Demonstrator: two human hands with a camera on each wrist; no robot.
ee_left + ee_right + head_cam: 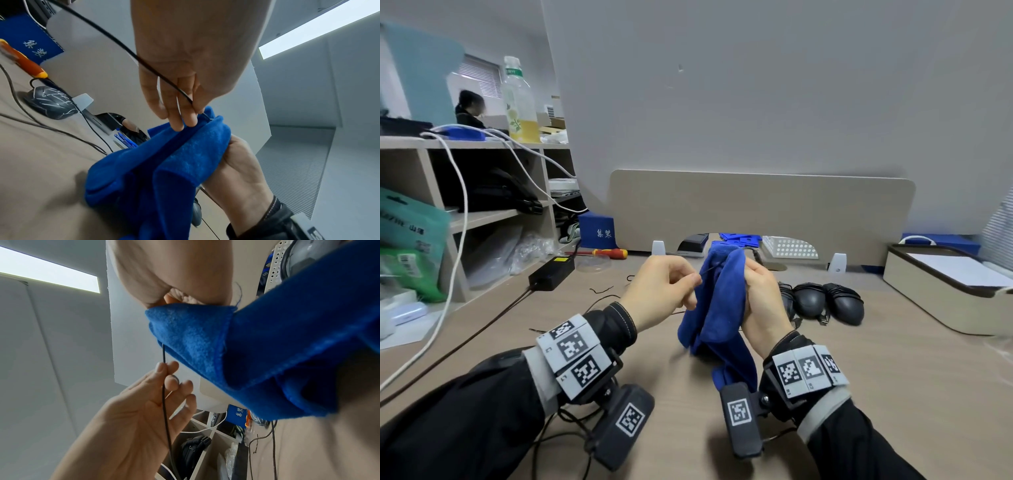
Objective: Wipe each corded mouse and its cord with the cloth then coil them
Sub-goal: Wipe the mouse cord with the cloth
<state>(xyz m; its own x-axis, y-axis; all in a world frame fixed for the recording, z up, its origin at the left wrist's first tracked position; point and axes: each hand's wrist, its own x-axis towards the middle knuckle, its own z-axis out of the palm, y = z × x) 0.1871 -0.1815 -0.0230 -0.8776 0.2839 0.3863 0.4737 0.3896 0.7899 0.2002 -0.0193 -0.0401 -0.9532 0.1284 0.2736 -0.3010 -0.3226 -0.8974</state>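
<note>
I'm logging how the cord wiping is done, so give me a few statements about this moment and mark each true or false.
1. The left hand pinches the thin black cord where it leaves the blue cloth. True.
2. The right hand lies flat and bare on the desk. False: it is raised, its grip closed on the cloth.
3. Black mice wrapped in their cords sit on the desk beyond the right hand. True.
4. The cloth is red. False: it is blue.
5. A screwdriver lies near the back of the desk. True.
</note>
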